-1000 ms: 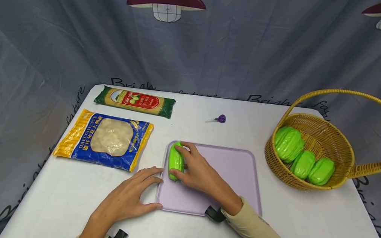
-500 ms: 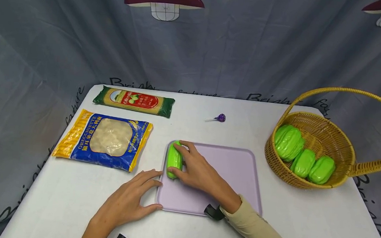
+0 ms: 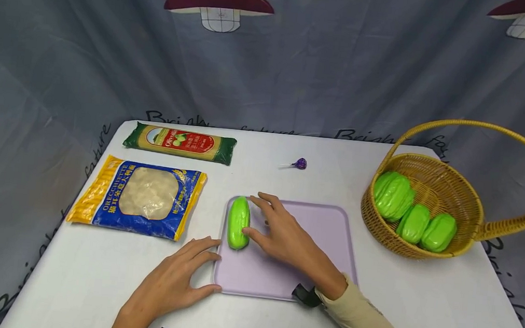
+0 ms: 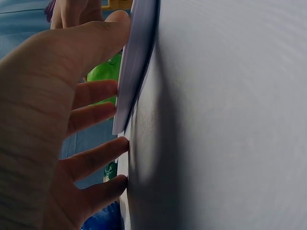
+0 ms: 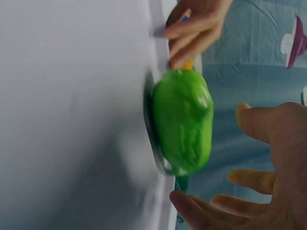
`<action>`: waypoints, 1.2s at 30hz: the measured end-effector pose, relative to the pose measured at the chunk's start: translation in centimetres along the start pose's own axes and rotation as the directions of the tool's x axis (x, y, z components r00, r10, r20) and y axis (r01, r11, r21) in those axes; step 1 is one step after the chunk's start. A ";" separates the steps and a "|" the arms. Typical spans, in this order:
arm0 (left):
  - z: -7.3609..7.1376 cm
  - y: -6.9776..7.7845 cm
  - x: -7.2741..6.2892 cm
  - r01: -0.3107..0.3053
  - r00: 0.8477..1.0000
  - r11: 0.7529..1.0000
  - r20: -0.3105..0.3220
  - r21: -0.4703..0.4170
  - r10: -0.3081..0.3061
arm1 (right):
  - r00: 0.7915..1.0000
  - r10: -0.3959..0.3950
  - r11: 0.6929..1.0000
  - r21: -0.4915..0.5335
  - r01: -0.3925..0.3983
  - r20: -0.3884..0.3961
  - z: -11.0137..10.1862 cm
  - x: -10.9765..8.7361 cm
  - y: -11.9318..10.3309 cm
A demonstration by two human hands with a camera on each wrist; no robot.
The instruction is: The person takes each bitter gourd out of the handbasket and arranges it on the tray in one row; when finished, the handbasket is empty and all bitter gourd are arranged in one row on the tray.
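A glossy bright green oblong vegetable (image 3: 238,223) with a lumpy surface lies along the left side of the lilac tray (image 3: 302,251). Just right of it is my right hand (image 3: 291,239), fingers spread and nothing in its grasp; a gap shows between palm and vegetable (image 5: 184,122) in the right wrist view. My left hand (image 3: 173,276) stays at the tray's left edge, its spread fingertips and thumb at the rim. The left wrist view has the thumb and two fingers against the tray's side (image 4: 136,52), the other fingers down by the table.
At right stands a wicker basket (image 3: 468,195) with a tall handle, holding several similar green vegetables (image 3: 393,196). A blue and yellow orecchiette bag (image 3: 144,198) and a green-ended pasta packet (image 3: 180,142) lie at left. A purple lollipop (image 3: 300,163) lies behind the tray.
My right hand has let go of the green vegetable and drawn slightly right, leaving it on the tray. My left hand keeps its place at the tray edge.
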State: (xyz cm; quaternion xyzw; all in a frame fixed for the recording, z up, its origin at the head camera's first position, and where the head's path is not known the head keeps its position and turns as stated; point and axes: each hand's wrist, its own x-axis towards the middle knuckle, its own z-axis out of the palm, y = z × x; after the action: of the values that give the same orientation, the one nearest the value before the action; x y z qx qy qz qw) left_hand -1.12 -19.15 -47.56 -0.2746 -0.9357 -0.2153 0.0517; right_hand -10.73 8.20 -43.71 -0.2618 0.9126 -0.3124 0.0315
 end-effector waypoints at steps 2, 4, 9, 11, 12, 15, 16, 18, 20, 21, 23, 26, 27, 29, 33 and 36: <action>-0.1 0.1 -0.1 0.011 1.000 1.000 0.012 0.004 -0.012 | 1.000 -0.002 1.000 0.012 0.002 -0.017 -0.7 -0.4 0.4; -0.1 0.1 -0.1 0.017 1.000 1.000 0.019 0.003 -0.017 | 0.999 0.002 1.000 0.025 -0.001 -0.038 -1.4 -0.9 0.8; 0.0 0.1 -0.2 0.007 1.000 1.000 0.004 0.002 -0.007 | 0.996 0.012 0.998 0.058 -0.007 -0.089 -3.1 -1.9 1.8; 0.1 0.1 -0.2 -0.006 1.000 1.000 -0.011 0.002 0.006 | 0.994 0.010 0.998 0.061 -0.004 -0.110 -3.7 -2.3 2.2; 0.1 0.1 -0.2 -0.011 1.000 1.000 -0.016 0.004 0.011 | 0.993 0.013 0.998 0.062 -0.006 -0.119 -4.1 -2.5 2.4; 0.2 0.0 -0.3 -0.019 0.999 1.000 -0.026 0.008 0.019 | 0.988 0.016 0.999 0.045 -0.009 -0.152 -5.0 -3.1 3.0; 0.2 0.0 -0.3 -0.017 1.000 1.000 -0.025 0.009 0.017 | 0.986 0.020 0.999 0.038 -0.014 -0.163 -5.3 -3.3 3.2; 0.1 0.1 -0.2 -0.011 1.000 1.000 -0.020 0.015 0.011 | 0.982 0.026 1.000 0.019 -0.023 -0.186 -5.9 -3.7 3.7; 0.0 0.1 -0.2 -0.003 1.000 1.000 -0.013 0.018 0.003 | 0.977 0.030 1.000 -0.003 -0.031 -0.210 -6.5 -4.1 4.3; 0.0 0.1 -0.2 0.002 1.000 1.000 -0.007 0.021 -0.002 | 0.974 0.030 0.999 -0.013 -0.034 -0.223 -6.8 -4.2 4.6; -0.1 0.1 -0.2 0.009 1.000 1.000 0.003 0.020 -0.009 | 0.967 0.032 0.999 -0.028 -0.041 -0.253 -7.3 -4.7 5.2; -0.1 0.2 -0.1 0.014 1.000 1.000 0.014 0.007 -0.015 | 0.954 0.041 0.997 -0.049 -0.058 -0.298 -8.1 -5.5 6.1; -0.1 0.2 -0.1 0.014 1.000 1.000 0.015 0.003 -0.014 | 0.949 0.046 0.996 -0.053 -0.066 -0.311 -8.4 -5.8 6.4; -0.1 0.2 0.0 0.011 1.000 1.000 0.014 -0.004 -0.011 | 0.942 0.056 0.995 -0.056 -0.079 -0.331 -9.0 -6.4 6.8; -0.1 0.2 0.0 0.012 1.000 1.000 0.014 0.001 -0.012 | 0.928 0.066 0.992 -0.076 -0.100 -0.368 -10.2 -7.3 7.5; -0.1 0.1 0.0 0.022 1.000 1.000 0.021 0.005 -0.022 | 0.916 0.071 0.987 -0.103 -0.121 -0.395 -11.1 -7.8 8.0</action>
State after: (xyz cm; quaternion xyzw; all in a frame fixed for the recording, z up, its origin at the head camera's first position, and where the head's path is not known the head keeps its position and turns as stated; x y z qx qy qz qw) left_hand -1.11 -19.11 -47.40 -0.2662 -0.9398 -0.2106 0.0400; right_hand -10.14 23.60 -40.35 -0.1507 0.9301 -0.2983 -0.1521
